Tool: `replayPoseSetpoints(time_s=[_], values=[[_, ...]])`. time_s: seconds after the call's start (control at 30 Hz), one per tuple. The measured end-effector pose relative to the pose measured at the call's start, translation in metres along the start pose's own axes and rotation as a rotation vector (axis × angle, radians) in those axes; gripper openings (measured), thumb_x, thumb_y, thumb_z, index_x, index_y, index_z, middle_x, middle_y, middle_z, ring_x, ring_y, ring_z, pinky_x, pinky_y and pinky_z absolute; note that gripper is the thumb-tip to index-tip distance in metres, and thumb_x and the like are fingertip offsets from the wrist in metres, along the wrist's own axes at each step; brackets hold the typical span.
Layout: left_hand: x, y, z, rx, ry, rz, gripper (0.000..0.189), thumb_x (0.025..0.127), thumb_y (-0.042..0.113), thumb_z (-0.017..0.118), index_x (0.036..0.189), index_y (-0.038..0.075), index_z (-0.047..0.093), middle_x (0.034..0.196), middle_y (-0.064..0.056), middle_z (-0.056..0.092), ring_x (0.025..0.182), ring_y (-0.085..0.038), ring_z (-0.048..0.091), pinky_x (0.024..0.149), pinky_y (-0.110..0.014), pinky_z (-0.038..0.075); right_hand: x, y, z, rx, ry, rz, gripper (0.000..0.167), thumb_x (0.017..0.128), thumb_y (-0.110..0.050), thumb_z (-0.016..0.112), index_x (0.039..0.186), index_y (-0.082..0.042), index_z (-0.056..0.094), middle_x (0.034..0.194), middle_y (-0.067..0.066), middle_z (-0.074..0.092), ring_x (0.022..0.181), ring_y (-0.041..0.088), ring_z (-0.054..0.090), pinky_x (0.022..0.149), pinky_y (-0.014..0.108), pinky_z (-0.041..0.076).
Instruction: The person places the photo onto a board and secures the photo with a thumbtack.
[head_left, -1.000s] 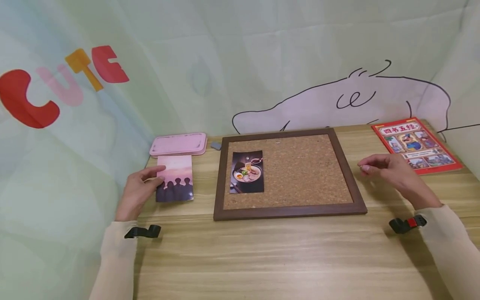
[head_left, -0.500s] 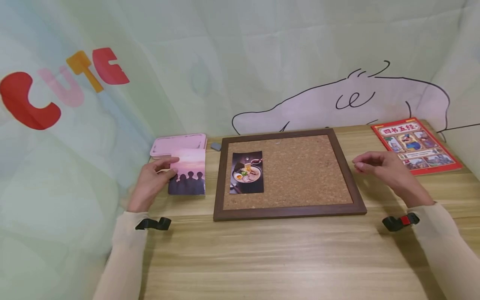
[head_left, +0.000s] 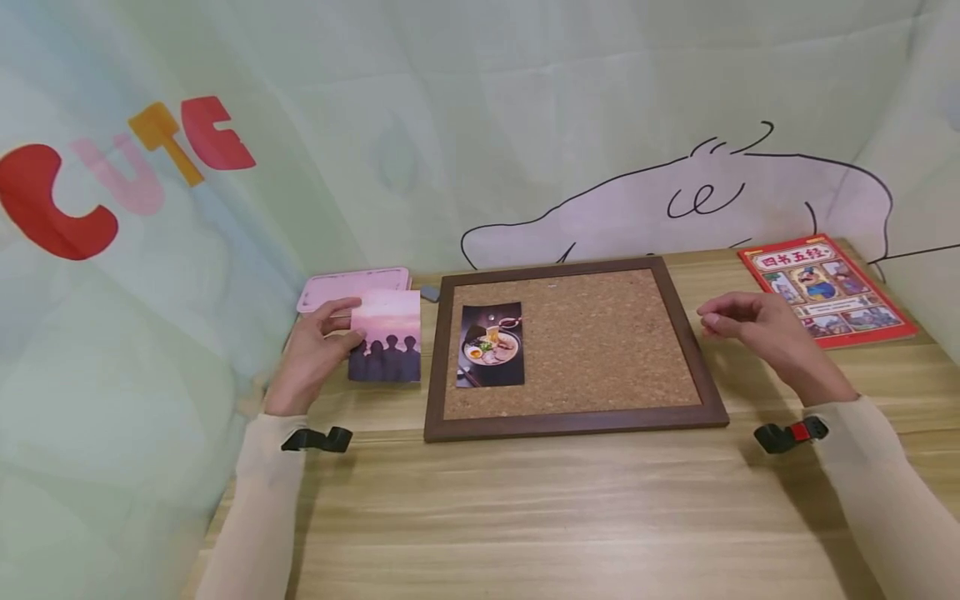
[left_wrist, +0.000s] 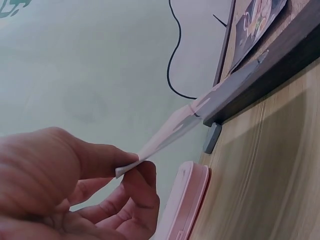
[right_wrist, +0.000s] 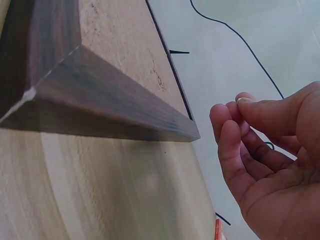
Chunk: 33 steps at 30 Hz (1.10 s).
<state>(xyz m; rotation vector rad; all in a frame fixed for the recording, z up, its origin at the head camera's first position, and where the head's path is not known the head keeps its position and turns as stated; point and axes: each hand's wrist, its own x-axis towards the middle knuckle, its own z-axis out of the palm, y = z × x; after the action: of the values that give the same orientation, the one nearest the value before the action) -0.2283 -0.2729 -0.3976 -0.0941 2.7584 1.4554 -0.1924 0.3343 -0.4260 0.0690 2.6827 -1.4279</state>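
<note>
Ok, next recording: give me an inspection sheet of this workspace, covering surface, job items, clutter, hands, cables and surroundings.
Surface: wood-grain table.
Job items: sunset silhouette photo, held left of the framed corkboard; ramen photo on the board's left part.
Clutter: lidded pink case, small gray block, red book titled 四书五经.
Hands: left hand pinches the sunset silhouette photo; right hand is by the board's right edge, fingertips together, contents unclear.
Cables: nothing seen.
Surroundings: printed backdrop lettered "CUTE".
</note>
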Motion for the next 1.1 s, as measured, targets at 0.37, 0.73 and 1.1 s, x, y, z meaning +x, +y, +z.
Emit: replayPoseSetpoints(time_s=[0.37,0.73,1.1], values=[[0.007,0.012,0.015,-0.126,-0.035,0.019,0.085,0.102,0.005,0.066,0.172,0.029,0.023,0.127,-0.019,0.061,0.087,-0.005,0.064,0.075,-0.019,0.057,0.005,-0.007,0.008,0.022,0.033,-0.029,0.038,0.108,-0.028,0.066,0.131,0.002,0.068,0.092,-0.022,0.074,0.088,-0.003,0.071,0.081,0.017,0.057],[0.010,0.021,0.028,-0.125,-0.112,-0.006,0.088,0.102,0.004,0.062,0.172,0.040,0.022,0.144,-0.026,0.058,0.100,-0.018,0.062,0.077,-0.019,0.059,0.009,-0.015,0.015,0.054,0.001,-0.032,0.035,0.110,-0.024,0.062,0.133,0.002,0.066,0.098,-0.020,0.074,0.090,-0.004,0.069,0.086,0.018,0.057],[0.010,0.029,0.035,-0.147,-0.123,0.031,0.091,0.101,0.001,0.067,0.172,0.035,0.022,0.130,-0.022,0.060,0.084,-0.008,0.063,0.075,-0.027,0.061,0.013,-0.020,0.016,0.018,-0.019,-0.001,0.039,0.110,-0.033,0.062,0.136,-0.004,0.065,0.102,-0.016,0.075,0.095,0.001,0.068,0.088,0.019,0.056]])
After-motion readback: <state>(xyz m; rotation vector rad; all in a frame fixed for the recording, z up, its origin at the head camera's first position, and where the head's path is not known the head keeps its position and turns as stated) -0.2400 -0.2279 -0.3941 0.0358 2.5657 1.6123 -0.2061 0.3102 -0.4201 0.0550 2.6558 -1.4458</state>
